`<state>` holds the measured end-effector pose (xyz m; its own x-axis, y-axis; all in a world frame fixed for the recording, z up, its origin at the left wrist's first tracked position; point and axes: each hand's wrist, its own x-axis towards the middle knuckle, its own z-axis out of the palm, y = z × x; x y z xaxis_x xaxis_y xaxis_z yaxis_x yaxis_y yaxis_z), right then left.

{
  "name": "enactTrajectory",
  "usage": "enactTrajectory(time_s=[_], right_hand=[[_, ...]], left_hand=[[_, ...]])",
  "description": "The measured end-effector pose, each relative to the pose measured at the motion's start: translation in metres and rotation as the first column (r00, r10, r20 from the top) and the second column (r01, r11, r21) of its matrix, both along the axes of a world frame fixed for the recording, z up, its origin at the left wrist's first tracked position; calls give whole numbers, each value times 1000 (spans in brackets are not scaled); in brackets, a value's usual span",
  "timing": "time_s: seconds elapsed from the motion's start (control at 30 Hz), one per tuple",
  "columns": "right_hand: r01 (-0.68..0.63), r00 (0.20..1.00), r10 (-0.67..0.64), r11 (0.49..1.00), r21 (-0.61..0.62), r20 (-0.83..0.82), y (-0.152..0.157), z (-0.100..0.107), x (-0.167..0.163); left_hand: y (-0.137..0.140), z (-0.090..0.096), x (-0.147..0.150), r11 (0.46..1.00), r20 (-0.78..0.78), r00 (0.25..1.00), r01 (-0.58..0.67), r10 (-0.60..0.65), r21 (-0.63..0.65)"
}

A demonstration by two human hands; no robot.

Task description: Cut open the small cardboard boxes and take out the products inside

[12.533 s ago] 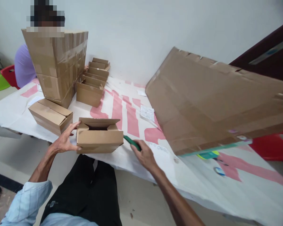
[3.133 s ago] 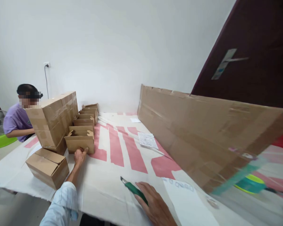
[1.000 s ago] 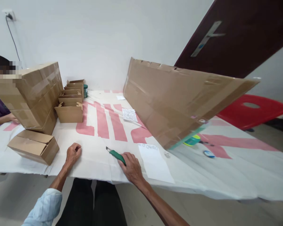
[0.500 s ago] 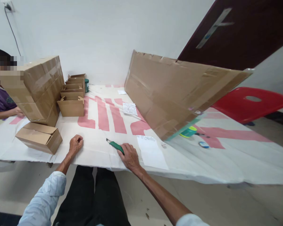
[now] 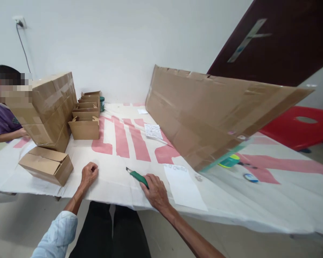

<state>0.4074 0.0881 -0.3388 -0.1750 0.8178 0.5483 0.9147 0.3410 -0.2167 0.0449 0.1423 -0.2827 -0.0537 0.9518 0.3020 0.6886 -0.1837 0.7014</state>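
Observation:
My right hand [image 5: 156, 190] is wrapped round the green handle of a utility knife [image 5: 137, 176]. The knife's blade end points away to the upper left, over the white cloth. My left hand [image 5: 89, 175] rests on the cloth near the table's front edge, its fingers curled in; nothing shows in them. Left of it sits a small closed cardboard box [image 5: 47, 165], apart from the hand. A sheet of white paper [image 5: 184, 186] lies just right of my right hand.
Stacked taped cartons [image 5: 52, 104] stand at the left, with a person [image 5: 2, 118] behind them. Several open small boxes [image 5: 84, 129] line up beside the stack. A large cardboard sheet [image 5: 212, 114] leans at the right. Near it lie a tape roll [image 5: 250, 178] and a green-yellow container [image 5: 228, 161].
The view has shifted slightly, so everything sits lower in the picture. Both hands keep nearly the same pose, and the knife stays in my right hand.

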Motion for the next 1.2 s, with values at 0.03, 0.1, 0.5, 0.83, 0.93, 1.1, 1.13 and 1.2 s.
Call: enactTrajectory(time_s=[0.03, 0.1, 0.5, 0.83, 0.93, 1.1, 1.13, 1.2], right_hand=[[3, 1000, -3, 1000, 6, 0, 0, 0, 0], [5, 1000, -5, 1000, 12, 5, 1, 1, 0], [14, 1000, -14, 1000, -8, 5, -1, 5, -3], [39, 999, -39, 997, -70, 7, -3, 15, -5], [45, 999, -45, 996, -73, 4, -4, 16, -6], [35, 999, -35, 997, -65, 4, -3, 14, -4], [33, 999, -33, 997, -65, 2, -3, 14, -3], [29, 1000, -30, 998, -62, -5, -2, 11, -3]], left_hand=[[0, 0, 0, 1000, 1, 1000, 1, -1, -1], [1, 0, -1, 1000, 4, 1000, 2, -2, -1], [1, 3, -1, 1000, 10, 1000, 9, -9, -4], [3, 9, 0, 999, -13, 1000, 27, -27, -30], [2, 9, 0, 999, -14, 1000, 26, -27, -35], [2, 7, -1, 999, -4, 999, 33, -33, -29], [2, 6, -1, 999, -1, 999, 36, -36, -25], [3, 5, -1, 999, 6, 999, 45, -45, -15]])
